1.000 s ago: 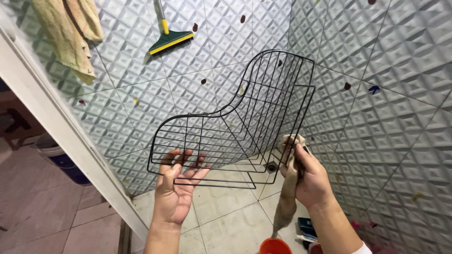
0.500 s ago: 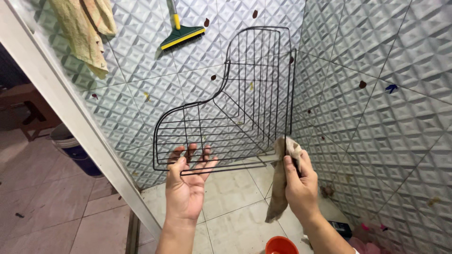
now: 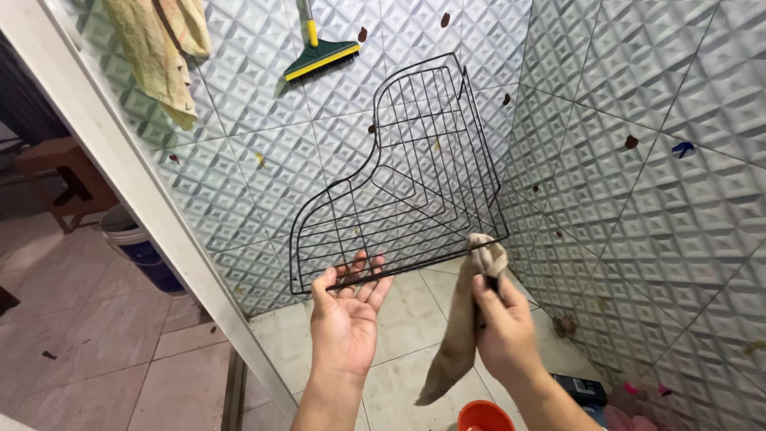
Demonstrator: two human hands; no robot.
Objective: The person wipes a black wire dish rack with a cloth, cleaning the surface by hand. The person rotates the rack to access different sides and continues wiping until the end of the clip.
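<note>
Your left hand (image 3: 345, 319) lies open, palm up, fingertips propping the bottom edge of the black wire rack (image 3: 407, 172), which you hold up in front of the tiled wall corner. Your right hand (image 3: 499, 323) pinches a brown rag (image 3: 463, 327) against the rack's lower right wire. A green broom (image 3: 321, 57) and a yellow towel (image 3: 155, 52) hang on the wall above; an orange bucket (image 3: 485, 417) sits on the floor below.

Black wire rack (image 3: 415, 168), curved outline, held upright mid-frame against the tiled corner. Brownish rag (image 3: 463, 327) pressed to its lower right rim, hanging limp toward the bottom.
</note>
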